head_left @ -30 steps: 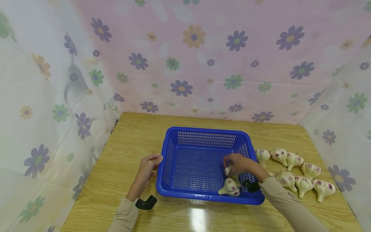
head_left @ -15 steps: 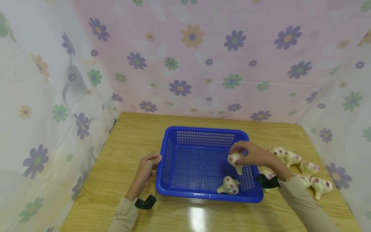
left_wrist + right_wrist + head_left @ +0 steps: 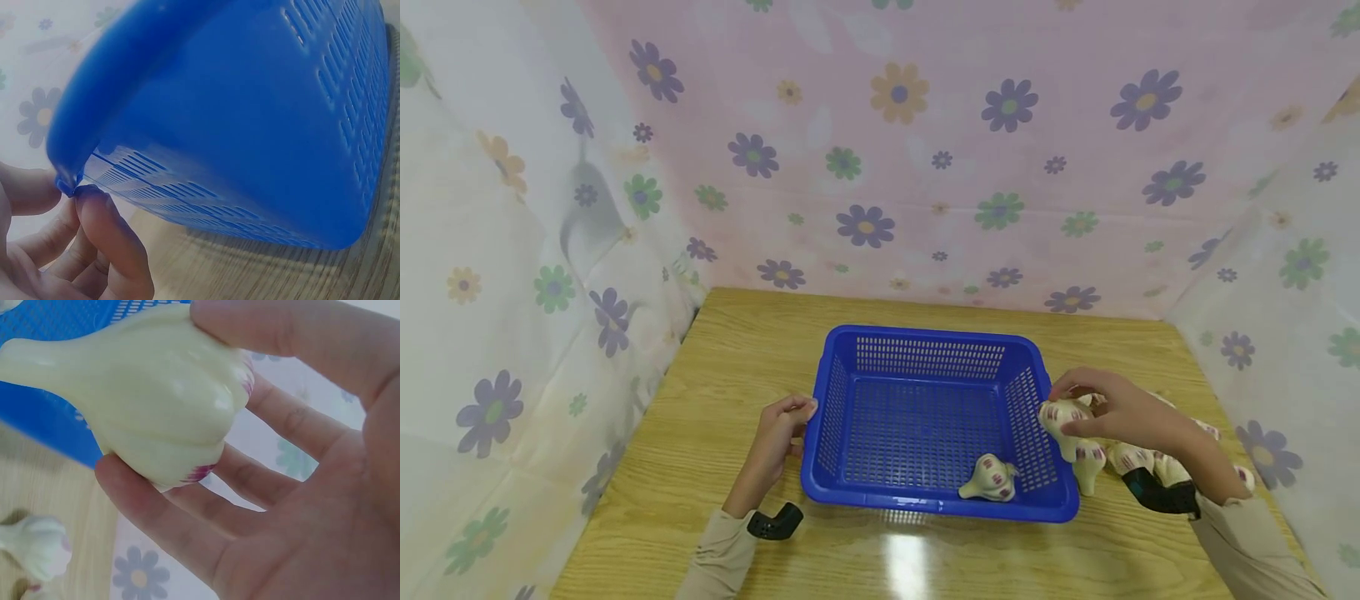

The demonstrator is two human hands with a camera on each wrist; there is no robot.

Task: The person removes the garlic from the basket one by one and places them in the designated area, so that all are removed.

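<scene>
A blue plastic basket [image 3: 925, 507] with slotted walls stands in the middle of the table. My left hand [image 3: 777, 433] pinches its left rim between thumb and fingers, as the left wrist view also shows. One garlic bulb [image 3: 991, 478] lies inside, near the front right corner. Just over the right rim, my right hand [image 3: 1120, 410] grips another garlic bulb [image 3: 169, 394] between thumb and fingertips, its stem end hanging downward in the head view.
Several garlic bulbs [image 3: 1131, 457] lie on the wooden table [image 3: 752, 350] right of the basket, partly hidden by the right hand and forearm. Flower-printed cloth [image 3: 880, 167] hangs behind and at both sides.
My right hand has lifted one garlic bulb from inside the basket and carried it right, to the right rim. The left hand stays on the left rim.
</scene>
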